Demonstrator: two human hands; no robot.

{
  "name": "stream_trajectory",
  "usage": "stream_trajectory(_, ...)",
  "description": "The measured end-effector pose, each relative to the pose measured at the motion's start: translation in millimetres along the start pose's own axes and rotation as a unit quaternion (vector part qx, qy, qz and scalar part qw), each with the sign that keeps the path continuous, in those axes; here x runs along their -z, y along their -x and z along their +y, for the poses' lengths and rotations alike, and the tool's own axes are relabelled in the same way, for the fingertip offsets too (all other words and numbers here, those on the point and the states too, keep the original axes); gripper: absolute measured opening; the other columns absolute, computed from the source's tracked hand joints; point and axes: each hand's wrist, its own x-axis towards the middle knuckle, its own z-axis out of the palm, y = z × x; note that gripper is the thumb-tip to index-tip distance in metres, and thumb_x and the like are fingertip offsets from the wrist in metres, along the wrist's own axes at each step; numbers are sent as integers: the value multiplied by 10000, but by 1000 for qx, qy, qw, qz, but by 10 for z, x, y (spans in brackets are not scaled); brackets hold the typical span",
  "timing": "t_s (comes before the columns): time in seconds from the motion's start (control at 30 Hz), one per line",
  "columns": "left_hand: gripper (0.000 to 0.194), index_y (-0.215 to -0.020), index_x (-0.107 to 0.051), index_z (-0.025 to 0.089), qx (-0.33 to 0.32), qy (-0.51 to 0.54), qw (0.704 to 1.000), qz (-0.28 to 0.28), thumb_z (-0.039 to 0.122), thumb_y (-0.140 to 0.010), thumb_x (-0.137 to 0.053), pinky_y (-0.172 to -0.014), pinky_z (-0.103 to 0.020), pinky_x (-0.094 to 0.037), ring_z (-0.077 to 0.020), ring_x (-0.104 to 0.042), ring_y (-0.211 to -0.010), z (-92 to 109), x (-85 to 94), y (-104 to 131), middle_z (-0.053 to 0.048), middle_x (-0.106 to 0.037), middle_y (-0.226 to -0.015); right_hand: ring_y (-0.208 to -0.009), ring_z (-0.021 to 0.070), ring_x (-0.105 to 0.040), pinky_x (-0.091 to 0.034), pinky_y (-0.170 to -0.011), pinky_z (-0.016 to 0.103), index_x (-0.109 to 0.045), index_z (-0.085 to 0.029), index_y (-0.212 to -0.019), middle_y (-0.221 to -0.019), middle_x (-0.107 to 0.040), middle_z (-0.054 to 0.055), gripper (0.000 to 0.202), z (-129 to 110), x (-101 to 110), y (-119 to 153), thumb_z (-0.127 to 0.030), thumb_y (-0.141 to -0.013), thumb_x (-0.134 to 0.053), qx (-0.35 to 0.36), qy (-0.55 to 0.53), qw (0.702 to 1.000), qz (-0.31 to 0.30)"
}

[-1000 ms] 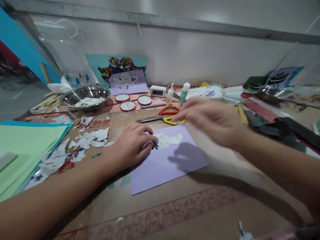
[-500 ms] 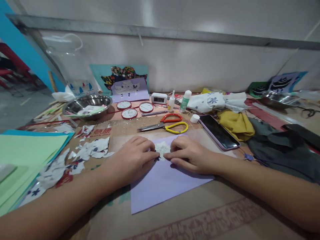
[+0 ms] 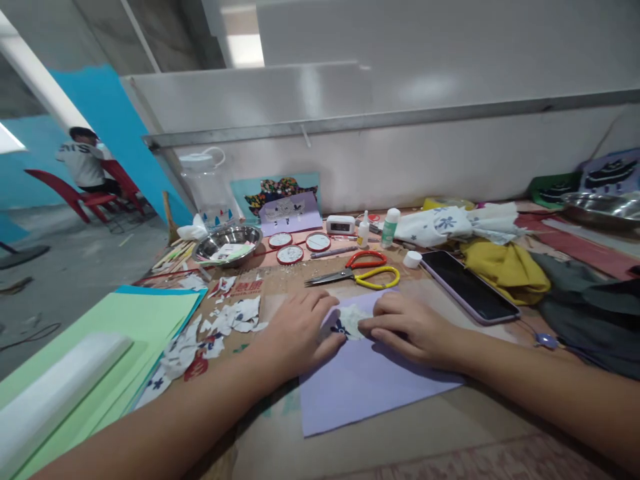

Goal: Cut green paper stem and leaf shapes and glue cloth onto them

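A purple sheet (image 3: 370,387) lies on the brown cardboard, with a small white cut-out (image 3: 354,321) bearing a dark blue flower near its top edge. My left hand (image 3: 305,330) grips the sheet's left edge between thumb and fingers, and that edge bends up beside the cut-out. On the other side, my right hand (image 3: 413,328) rests on the sheet with curled fingers, its index fingertip touching the cut-out's right side. Scissors (image 3: 350,273) with red and yellow handles lie just beyond the hands. White fabric scraps (image 3: 235,317) are scattered left of the sheet.
Behind are a steel bowl (image 3: 227,245), red-rimmed dishes (image 3: 290,254), a glue bottle (image 3: 363,230) and a glue stick (image 3: 390,228). A phone (image 3: 470,287) lies right, green paper (image 3: 100,340) left. A person (image 3: 87,160) sits far left.
The view has swung left and up, showing a seated person. My left thumb has shifted off the cut-out, uncovering the blue flower, and the sheet's left edge now bends upward.
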Motion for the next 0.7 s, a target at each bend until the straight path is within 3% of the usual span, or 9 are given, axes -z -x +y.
stream_trajectory(0.07, 425, -1213, -599, 130, 47, -16, 999, -17, 419, -905, -650, -936, -462, -502, -327, -599, -1121, 7, 15, 6, -156, -652, -1227, -787, 193, -606, -463, -711, 303, -751, -144, -1086, -846, -661, 101, 320, 31, -9, 11, -275, -1028, -465, -2, 6, 999, 39)
stream_trajectory(0.2, 480, -1291, -561, 161, 89, -7, 995, -40, 449, -915, -641, -928, -481, -518, -332, -613, -1101, 22, 9, 26, -146, -648, -1218, -868, 213, -671, -517, -758, 320, -738, -163, -1075, -917, -735, 106, 274, 107, -18, 12, -241, -1012, -483, -47, -1, 991, 124)
stream_trajectory(0.33, 461, -1361, -523, 197, 115, 64, 991, 1, 276, -922, -638, -986, -435, -514, -291, -626, -1163, -6, 3, 21, -122, -662, -1270, -1001, 222, -702, -543, -879, 348, -711, -199, -1103, -1044, -761, 91, 240, 114, 10, -10, -227, -995, -498, -95, -23, 980, 171)
stream_trajectory(0.47, 386, -1326, -568, 219, 144, 129, 981, 25, 174, -943, -549, -1002, -432, -522, -265, -654, -1164, -101, 88, -25, -100, -690, -1288, -986, 223, -693, -546, -895, 360, -668, -208, -1163, -1062, -738, 87, 251, 90, 54, -15, -254, -992, -489, -140, -21, 963, 229)
stream_trajectory(0.6, 362, -1275, -610, 222, 157, 175, 970, 54, 154, -928, -533, -1031, -430, -503, -259, -641, -1186, -208, 197, -60, -95, -690, -1292, -940, 230, -675, -543, -884, 377, -633, -204, -1195, -1027, -703, 84, 269, 113, 69, -11, -285, -983, -489, -179, -24, 951, 250)
stream_trajectory(0.7, 280, -1167, -665, 203, 173, 201, 964, 34, 174, -905, -572, -952, -393, -542, -248, -688, -1079, -219, 217, -57, -91, -737, -1181, -969, 240, -671, -543, -886, 383, -624, -199, -1179, -1063, -694, 95, 257, 134, 63, -17, -289, -981, -487, -200, -40, 948, 243)
